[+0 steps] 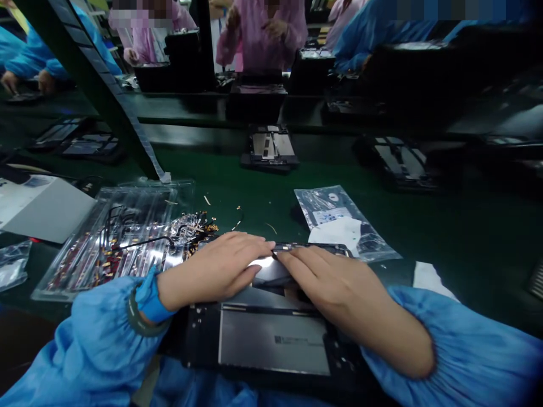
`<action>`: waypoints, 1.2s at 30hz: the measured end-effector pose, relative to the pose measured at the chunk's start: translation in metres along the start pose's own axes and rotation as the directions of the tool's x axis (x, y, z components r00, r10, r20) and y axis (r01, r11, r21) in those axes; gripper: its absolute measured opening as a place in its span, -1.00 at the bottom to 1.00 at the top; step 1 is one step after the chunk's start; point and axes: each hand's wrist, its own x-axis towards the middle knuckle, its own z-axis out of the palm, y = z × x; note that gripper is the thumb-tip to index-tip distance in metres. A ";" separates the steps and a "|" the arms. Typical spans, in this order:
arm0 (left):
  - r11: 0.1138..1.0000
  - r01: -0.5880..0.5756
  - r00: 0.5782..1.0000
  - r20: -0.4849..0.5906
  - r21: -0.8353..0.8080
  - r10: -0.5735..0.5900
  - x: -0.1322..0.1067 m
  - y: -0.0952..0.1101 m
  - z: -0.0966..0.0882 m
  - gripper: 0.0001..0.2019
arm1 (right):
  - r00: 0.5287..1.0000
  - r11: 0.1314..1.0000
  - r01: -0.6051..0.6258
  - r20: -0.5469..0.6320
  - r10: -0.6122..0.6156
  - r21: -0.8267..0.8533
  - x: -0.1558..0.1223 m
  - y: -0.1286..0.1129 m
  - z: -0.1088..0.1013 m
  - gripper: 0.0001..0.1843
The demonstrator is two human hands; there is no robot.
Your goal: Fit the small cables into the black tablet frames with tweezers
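An opened tablet-like device [203,333] lies in front of me, its dark frame around a grey battery-like panel [271,339] with small print. At its far edge the fingertips of both hands meet over a strip of small parts. My left hand [224,263] reaches in with fingers stretched out and thumb apart from them, touching the edge. Close beside it, my right hand [331,277] has its fingers together and bent down, its thumb hidden. A tiny dark piece shows at the fingertips; what it is I cannot make out.
A clear plastic tray [76,265] of small cables and parts stands at the left, by a white box [51,209]. A plastic bag [352,220] lies beyond my right hand. Other opened devices [271,147] sit farther back. Co-workers in pink and blue sleeves work across the bench.
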 end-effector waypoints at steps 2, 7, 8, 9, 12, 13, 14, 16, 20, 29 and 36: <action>1.000 0.023 1.000 0.003 -0.012 -0.023 0.000 0.000 -0.001 -0.66 | 0.999 0.998 -0.033 0.024 0.032 0.046 -0.008 0.002 -0.002 -0.70; 0.995 -0.063 0.998 0.000 0.077 0.063 0.000 -0.001 0.003 -0.64 | 0.998 0.997 -0.051 0.037 0.050 0.050 -0.030 0.008 -0.006 -0.62; 0.991 -0.080 0.997 -0.002 0.106 0.080 0.000 -0.001 0.004 -0.65 | 0.999 0.998 -0.043 0.028 0.042 0.038 -0.033 0.009 -0.006 -0.61; 0.987 -0.091 0.996 -0.002 0.132 0.093 0.000 -0.001 0.004 -0.65 | 0.999 0.999 -0.036 0.020 0.035 0.026 -0.035 0.009 -0.006 -0.61; 0.977 -0.107 0.994 0.006 0.182 0.108 0.000 -0.001 0.005 -0.65 | 1.000 0.999 -0.025 -0.012 0.025 -0.029 -0.037 0.010 -0.005 -0.62; 0.974 -0.113 0.993 0.007 0.196 0.114 0.000 -0.001 0.005 -0.65 | 0.999 0.999 -0.025 -0.022 0.024 -0.046 -0.036 0.010 -0.004 -0.63; 0.970 -0.120 0.993 0.010 0.211 0.121 0.000 -0.001 0.005 -0.65 | 0.999 0.998 -0.026 -0.029 0.024 -0.060 -0.036 0.011 -0.002 -0.64; 0.962 -0.130 0.991 0.011 0.239 0.131 0.000 -0.001 0.005 -0.65 | 0.999 0.998 -0.023 -0.030 0.021 -0.066 -0.036 0.012 0.000 -0.67; 0.957 -0.125 0.992 0.012 0.262 0.127 -0.001 -0.001 0.006 -0.65 | 1.000 0.999 -0.018 -0.008 0.018 -0.049 -0.036 0.012 0.003 -0.67; 0.959 -0.120 0.992 0.005 0.258 0.123 -0.001 0.000 0.006 -0.66 | 1.000 0.999 -0.019 -0.007 0.019 -0.035 -0.035 0.012 0.000 -0.69; 0.952 -0.123 0.992 0.014 0.279 0.124 -0.002 -0.001 0.004 -0.66 | 0.998 0.995 0.039 0.044 -0.035 -0.097 -0.035 0.013 -0.004 -0.66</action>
